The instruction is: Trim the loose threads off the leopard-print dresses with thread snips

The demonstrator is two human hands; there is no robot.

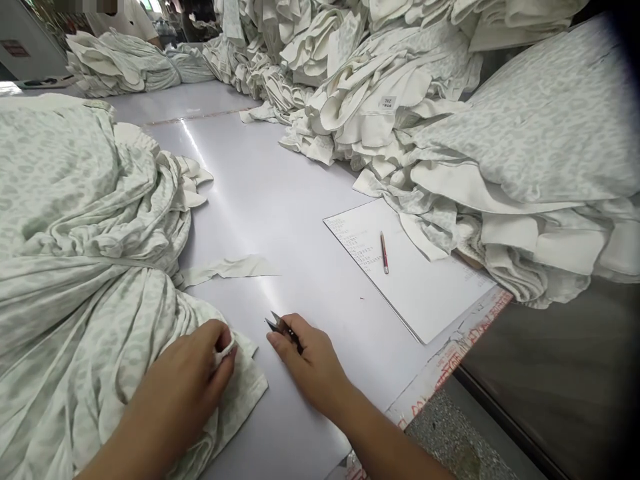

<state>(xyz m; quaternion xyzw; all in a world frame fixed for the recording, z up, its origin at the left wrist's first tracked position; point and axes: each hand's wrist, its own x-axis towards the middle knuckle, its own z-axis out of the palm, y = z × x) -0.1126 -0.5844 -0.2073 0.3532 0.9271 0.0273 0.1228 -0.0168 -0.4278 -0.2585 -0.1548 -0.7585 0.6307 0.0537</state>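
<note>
My left hand (193, 370) is closed, pinching a fold of the pale green patterned fabric bundle (75, 267) at its near edge. That bundle is tied round its middle with a strip and fills the left of the table. My right hand (310, 360) rests on the white table (280, 200), fingers curled round small thread snips (280, 327) whose dark blades point left toward the fabric. A loose fabric strip (230, 268) lies just beyond both hands.
A sheet of paper (415, 280) with a red pen (384, 252) on it lies right of centre. Heaps of white and patterned cloth (450, 120) crowd the right and far side. The table's front edge (450, 360) runs diagonally at right. A person stands far back left.
</note>
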